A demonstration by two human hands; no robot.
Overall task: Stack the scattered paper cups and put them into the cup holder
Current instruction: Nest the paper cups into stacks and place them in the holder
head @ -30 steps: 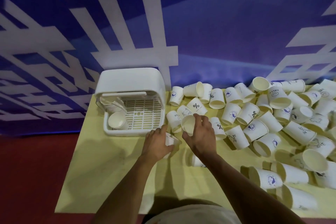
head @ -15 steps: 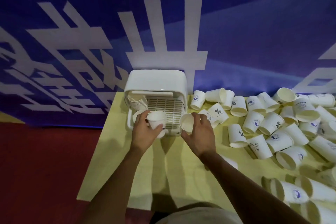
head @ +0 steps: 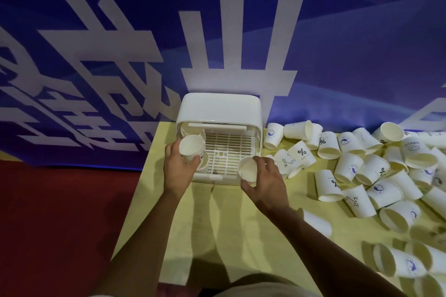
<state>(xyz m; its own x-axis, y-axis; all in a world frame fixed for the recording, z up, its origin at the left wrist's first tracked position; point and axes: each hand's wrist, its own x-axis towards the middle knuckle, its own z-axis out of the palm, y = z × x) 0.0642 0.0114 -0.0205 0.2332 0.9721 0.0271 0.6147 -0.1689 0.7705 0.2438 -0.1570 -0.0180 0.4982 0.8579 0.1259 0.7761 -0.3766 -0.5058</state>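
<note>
A white cup holder (head: pixel 220 106), a box with an open front and a slotted floor, stands at the table's back left. My left hand (head: pixel 177 171) grips a white paper cup (head: pixel 191 147), mouth up, at the holder's left opening, above a cup (head: pixel 204 160) lying inside. My right hand (head: pixel 266 184) holds a second paper cup (head: pixel 248 169), tilted with its mouth toward me, just in front of the holder's right side. Several loose paper cups (head: pixel 362 166) lie scattered over the table to the right.
The yellow table (head: pixel 217 229) ends at its left edge beside a red floor (head: pixel 60 224). A blue banner with white characters (head: pixel 241 43) hangs right behind the holder. One cup (head: pixel 316 222) lies close under my right forearm.
Both hands moved from the cup pile toward the holder, each carrying a cup. My left hand raised its cup from the table up to the holder's left opening; my view shifted left.
</note>
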